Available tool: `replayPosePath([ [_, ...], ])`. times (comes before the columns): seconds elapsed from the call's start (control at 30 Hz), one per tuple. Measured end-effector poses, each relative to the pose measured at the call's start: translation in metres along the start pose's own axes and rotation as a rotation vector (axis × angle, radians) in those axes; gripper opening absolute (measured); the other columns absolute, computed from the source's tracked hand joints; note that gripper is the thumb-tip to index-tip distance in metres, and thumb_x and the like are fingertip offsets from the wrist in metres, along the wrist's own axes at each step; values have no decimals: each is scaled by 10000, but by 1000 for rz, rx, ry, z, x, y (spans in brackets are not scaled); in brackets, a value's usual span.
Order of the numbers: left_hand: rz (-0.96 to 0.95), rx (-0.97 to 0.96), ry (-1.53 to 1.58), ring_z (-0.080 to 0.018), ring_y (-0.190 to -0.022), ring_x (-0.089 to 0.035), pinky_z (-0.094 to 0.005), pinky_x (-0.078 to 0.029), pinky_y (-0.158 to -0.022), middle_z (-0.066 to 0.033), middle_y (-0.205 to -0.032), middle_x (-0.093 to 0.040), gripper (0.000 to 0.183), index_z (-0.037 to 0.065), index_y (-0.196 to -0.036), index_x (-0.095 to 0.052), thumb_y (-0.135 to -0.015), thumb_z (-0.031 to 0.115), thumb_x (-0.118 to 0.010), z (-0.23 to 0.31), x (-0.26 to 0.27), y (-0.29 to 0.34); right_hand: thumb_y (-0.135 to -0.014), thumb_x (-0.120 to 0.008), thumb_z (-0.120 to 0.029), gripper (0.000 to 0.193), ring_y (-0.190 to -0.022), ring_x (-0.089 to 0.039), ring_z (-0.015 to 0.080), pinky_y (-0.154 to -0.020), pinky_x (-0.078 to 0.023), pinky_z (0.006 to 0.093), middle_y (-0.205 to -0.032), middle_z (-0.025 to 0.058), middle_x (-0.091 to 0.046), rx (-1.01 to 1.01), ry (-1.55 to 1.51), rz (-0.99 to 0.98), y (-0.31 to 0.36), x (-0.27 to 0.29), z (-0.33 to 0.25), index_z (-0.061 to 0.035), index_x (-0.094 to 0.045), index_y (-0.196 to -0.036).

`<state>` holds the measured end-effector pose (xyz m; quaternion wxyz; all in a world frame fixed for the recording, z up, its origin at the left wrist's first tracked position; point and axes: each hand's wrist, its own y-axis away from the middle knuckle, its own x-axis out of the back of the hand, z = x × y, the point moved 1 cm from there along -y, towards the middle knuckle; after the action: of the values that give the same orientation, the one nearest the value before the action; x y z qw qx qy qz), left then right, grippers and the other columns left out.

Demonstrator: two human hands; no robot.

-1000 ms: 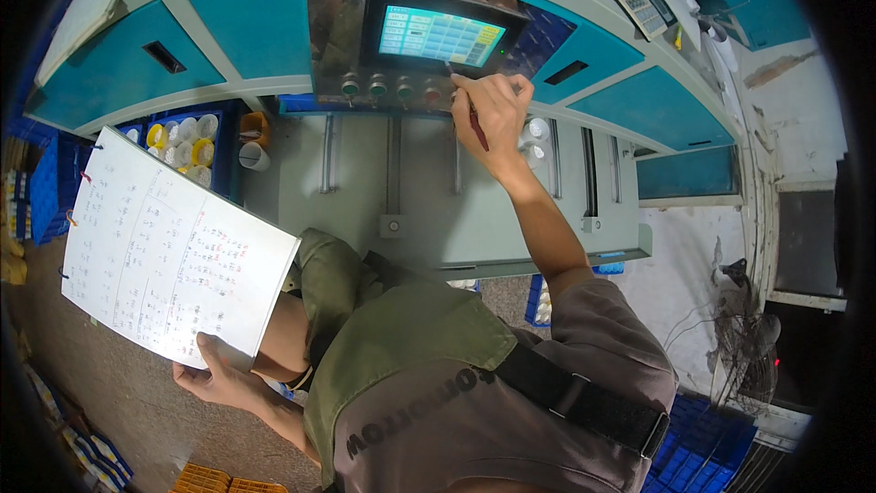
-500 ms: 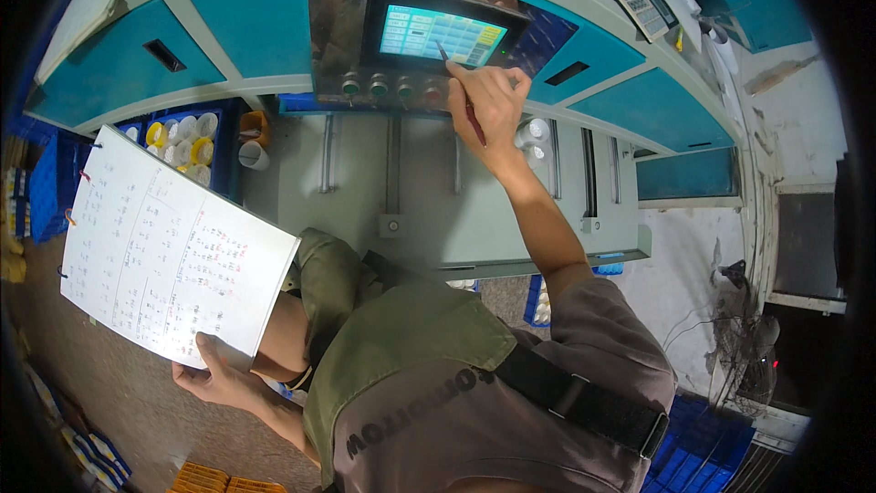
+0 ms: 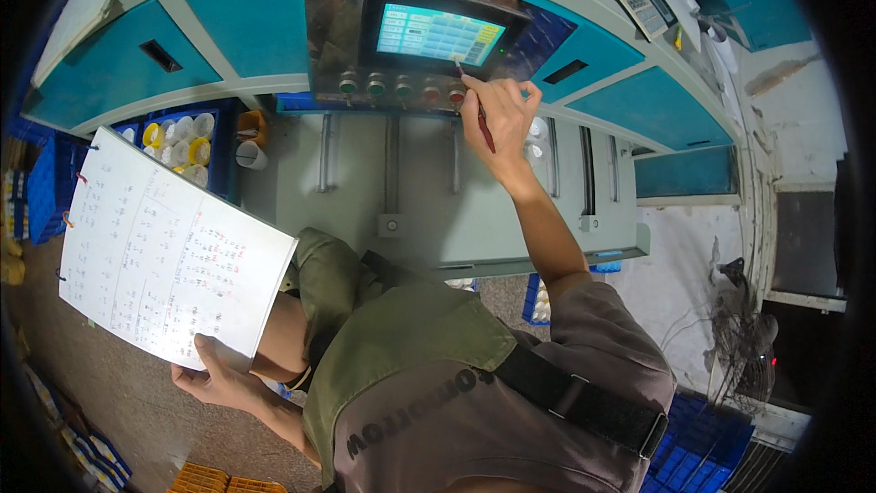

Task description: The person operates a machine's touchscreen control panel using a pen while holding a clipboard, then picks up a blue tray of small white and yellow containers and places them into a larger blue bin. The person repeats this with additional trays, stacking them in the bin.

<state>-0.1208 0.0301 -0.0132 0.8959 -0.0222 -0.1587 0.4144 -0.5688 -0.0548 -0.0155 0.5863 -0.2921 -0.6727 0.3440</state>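
My right hand (image 3: 500, 119) pinches a slim dark-red pen (image 3: 486, 133), its tip pointing up at the lower edge of a lit touchscreen (image 3: 438, 32). Whether the tip touches the glass I cannot tell. The screen shows a blue and green grid with a yellow patch at its right side. Under it runs a row of round push buttons (image 3: 403, 87), green and red, just left of that hand. My left hand (image 3: 217, 382) grips the bottom edge of a ring-bound notebook (image 3: 173, 246), thumb on top of the handwritten page and fingers underneath.
Teal cabinet panels (image 3: 246, 23) surround the screen. Below lies a pale machine bed (image 3: 356, 219) with metal rails. A blue crate (image 3: 224, 141) of white and yellow round parts stands left. A calculator (image 3: 634, 2) rests upper right; a blue crate (image 3: 698, 443) sits lower right.
My right hand has moved slightly right and down, taking the pen tip from mid-screen to the screen's lower edge. The notebook and my left hand stay nearly in place.
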Motion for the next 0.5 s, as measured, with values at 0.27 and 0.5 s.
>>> replayPosePath([
  [0.27,-16,29,21,-237,-1059,-598,-383,-563,-905,-141,-1099,-547,430,-6,-1172,-496,-876,191,-737,2,-1,0,-773,-690,-7,215,-739,-590,175,-839,-306,387,-737,0,-608,13,-54,54,-15,-4,-8,-81,-708,-973],
  [0.5,2,20,-20,-235,-1063,-589,-387,-540,-890,-146,-1100,-546,437,-15,-1181,-498,-883,205,-729,5,-3,2,-779,-695,-22,210,-747,-604,171,-850,-305,386,-752,13,-643,-12,-50,67,-14,-2,-2,-72,-722,-981],
])
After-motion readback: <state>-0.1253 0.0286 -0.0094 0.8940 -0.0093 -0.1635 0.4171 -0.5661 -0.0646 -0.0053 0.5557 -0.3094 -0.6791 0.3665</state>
